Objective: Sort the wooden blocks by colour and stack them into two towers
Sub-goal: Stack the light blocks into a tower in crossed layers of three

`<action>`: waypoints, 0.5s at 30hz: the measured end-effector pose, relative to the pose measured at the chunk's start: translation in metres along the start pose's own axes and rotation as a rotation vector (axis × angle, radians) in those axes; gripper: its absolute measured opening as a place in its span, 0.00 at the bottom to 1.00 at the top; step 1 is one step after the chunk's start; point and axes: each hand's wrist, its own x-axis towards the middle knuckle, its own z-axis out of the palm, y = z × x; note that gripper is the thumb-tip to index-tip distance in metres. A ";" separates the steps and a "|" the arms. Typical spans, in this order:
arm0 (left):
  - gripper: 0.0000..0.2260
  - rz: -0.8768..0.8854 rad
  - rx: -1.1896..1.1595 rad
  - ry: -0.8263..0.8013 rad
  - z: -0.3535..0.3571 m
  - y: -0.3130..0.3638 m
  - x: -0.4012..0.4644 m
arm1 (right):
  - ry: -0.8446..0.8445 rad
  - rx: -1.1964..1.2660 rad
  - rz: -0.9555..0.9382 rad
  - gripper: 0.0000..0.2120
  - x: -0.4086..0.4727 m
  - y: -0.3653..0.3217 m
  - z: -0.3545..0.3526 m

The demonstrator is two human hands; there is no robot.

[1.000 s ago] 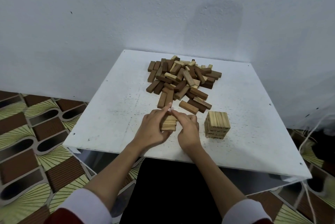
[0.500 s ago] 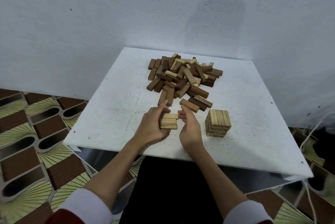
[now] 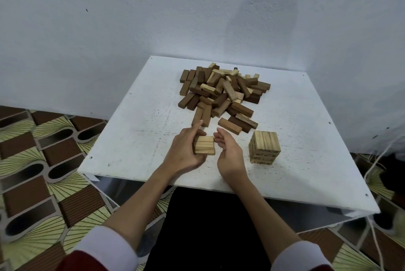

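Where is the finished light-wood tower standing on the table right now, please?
In the head view, the light-wood tower stands near the table's front right, just right of the right hand, below the loose block pile.

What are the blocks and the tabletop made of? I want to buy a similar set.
The light tower looks like pale, unvarnished softwood: matte, with clear grain lines. The dark blocks in the pile seem to be the same wood stained brown, though a darker species is possible. The table top looks like a white-painted board, matte and speckled with dark marks; what lies under the paint cannot be told.

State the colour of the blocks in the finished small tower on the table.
Light, pale wood with visible grain; the tower shows best in the head view.
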 end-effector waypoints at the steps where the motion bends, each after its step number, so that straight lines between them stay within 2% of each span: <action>1: 0.39 0.000 -0.002 0.000 0.000 0.000 0.000 | 0.003 0.004 0.004 0.32 0.000 0.000 0.000; 6: 0.39 0.002 -0.028 0.011 0.000 -0.001 0.001 | 0.032 -0.014 -0.006 0.25 -0.003 -0.003 -0.004; 15: 0.41 -0.022 -0.016 -0.002 0.000 0.001 0.000 | -0.001 -0.052 -0.026 0.26 -0.002 -0.004 -0.004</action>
